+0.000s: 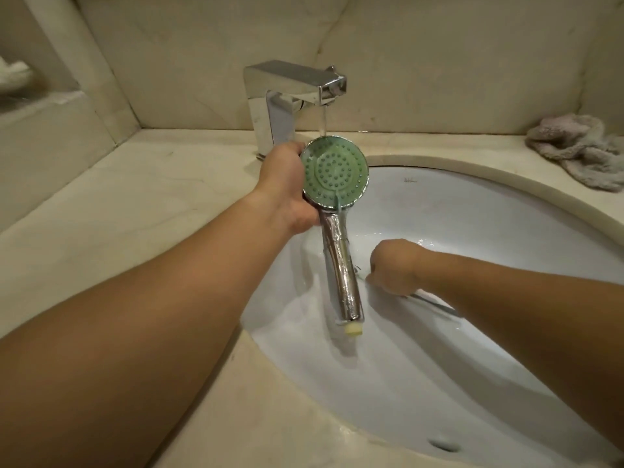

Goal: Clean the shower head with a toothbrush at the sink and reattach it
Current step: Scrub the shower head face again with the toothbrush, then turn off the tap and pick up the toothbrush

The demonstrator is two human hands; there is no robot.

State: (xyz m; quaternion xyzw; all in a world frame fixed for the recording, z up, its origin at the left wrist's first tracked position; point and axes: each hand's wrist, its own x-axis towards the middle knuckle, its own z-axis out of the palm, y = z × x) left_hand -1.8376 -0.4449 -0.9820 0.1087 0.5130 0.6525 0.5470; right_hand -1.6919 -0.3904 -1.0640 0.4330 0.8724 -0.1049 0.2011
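Cream marble bench [141,211] and matching wall panels all round, with a white oval ceramic basin [472,238] sunk into the top. Standing at the back edge, a square chrome tap [287,92], running; thin stream of water [323,121] falling onto the top rim of a chrome hand shower head with a round pale-green nozzle face [334,172].

Left hand [287,187] reaching forward over the basin's left rim, gripping the shower head at the left side of its round face and the neck below: fingers [293,148] curled round the back of the rim, thumb side pressed by the neck. Face turned up towards the camera, directly under the spout; chrome handle slanting down and nearer, hanging over the bowl, its cream threaded end lowest and clear of the ceramic.

Right hand [393,265] lower, inside the basin just right of the handle, knuckles up, fingers curled tight round a thin grey-green toothbrush [435,303]. Only the handle's tail seen, poking out beneath the wrist towards the right; bristle end hidden under the fist. Hand and shower handle near but apart.

Crumpled grey-beige towelling cloth [580,150] lying on the bench at the far right, behind the basin rim. Dark overflow slot [445,445] in the near wall of the bowl. Blurred white fabric [15,76] at the far left edge, too indistinct to identify.
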